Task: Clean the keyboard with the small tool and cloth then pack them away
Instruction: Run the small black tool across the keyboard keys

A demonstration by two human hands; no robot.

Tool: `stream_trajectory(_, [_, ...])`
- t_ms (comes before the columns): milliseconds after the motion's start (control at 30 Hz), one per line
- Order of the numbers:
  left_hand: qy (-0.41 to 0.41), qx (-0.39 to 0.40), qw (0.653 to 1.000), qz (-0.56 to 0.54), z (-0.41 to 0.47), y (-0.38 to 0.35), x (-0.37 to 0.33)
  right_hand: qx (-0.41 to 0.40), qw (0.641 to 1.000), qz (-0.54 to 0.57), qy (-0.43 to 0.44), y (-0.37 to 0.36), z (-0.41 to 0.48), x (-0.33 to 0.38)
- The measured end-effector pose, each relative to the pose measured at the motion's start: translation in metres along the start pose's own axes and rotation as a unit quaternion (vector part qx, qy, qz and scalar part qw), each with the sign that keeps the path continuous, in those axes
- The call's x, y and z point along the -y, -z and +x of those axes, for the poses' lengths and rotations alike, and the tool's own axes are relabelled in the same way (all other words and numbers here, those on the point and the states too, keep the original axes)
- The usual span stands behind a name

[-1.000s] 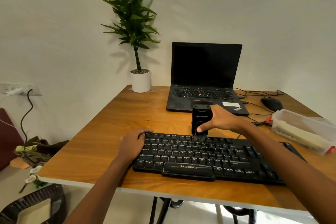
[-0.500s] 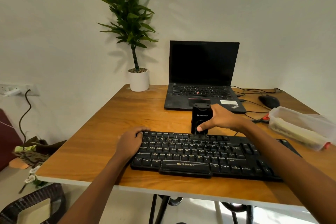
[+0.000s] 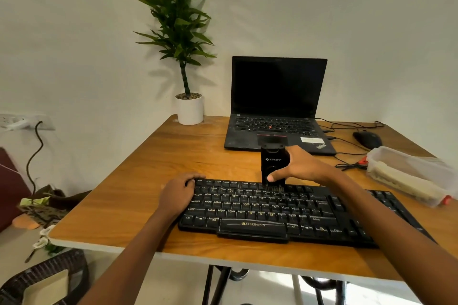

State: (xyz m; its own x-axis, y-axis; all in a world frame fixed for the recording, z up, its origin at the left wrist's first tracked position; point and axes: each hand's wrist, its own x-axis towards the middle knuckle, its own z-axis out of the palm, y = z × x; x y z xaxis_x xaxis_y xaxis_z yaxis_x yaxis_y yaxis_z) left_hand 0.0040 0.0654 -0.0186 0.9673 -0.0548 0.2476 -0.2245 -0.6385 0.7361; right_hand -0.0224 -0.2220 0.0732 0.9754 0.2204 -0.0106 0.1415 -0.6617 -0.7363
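Nearest me, the black keyboard (image 3: 272,210) lies along the front of the wooden table (image 3: 138,200), its space bar towards me. My left hand (image 3: 177,193) rests on its left end, fingers bent over the far-left corner and holding it there. My right hand (image 3: 301,166) reaches across the keys from the right and grips the small tool (image 3: 273,164), a black upright block. My thumb is pressed on its front face low down and my other fingers are wrapped round its right side and back, where I cannot see them. The tool stands upright over the top rows near the middle of the keyboard, with its bristles (image 3: 274,188) touching the keys just below my thumb.

To the right, near the keyboard's far end, sits a clear plastic container (image 3: 409,176). Beyond the tool is an open laptop (image 3: 277,106) with a dark screen, a black mouse (image 3: 366,138) to its right and cables (image 3: 347,156) running between them. At the far left corner stands a green plant (image 3: 173,20) in a white pot (image 3: 189,109).
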Motion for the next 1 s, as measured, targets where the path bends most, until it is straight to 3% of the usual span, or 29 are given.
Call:
stream_trajectory(133, [0.008, 0.004, 1.0, 0.003, -0.0009, 0.0011, -0.0023, -0.073, 0.996, -0.056, 0.017, -0.0033, 0.0015, 0.0028])
stream_trajectory(433, [0.011, 0.001, 1.0, 0.01, -0.004, 0.0028, -0.0075, -0.035, 0.999, -0.022, 0.008, -0.0042, 0.0051, 0.0018])
stream_trajectory(533, [0.008, 0.005, 1.0, -0.002, -0.0042, 0.0025, -0.0078, -0.061, 0.997, -0.033, 0.021, -0.0051, 0.0049, 0.0019])
stream_trajectory(867, [0.012, 0.005, 1.0, -0.028, -0.0037, 0.002, -0.0064, 0.008, 0.999, 0.007, 0.03, -0.001, 0.0011, 0.0051])
stream_trajectory(1000, [0.02, 0.011, 0.999, -0.033, -0.0028, 0.0013, -0.0059, -0.01, 0.999, -0.01, 0.046, -0.0047, -0.0007, 0.0048])
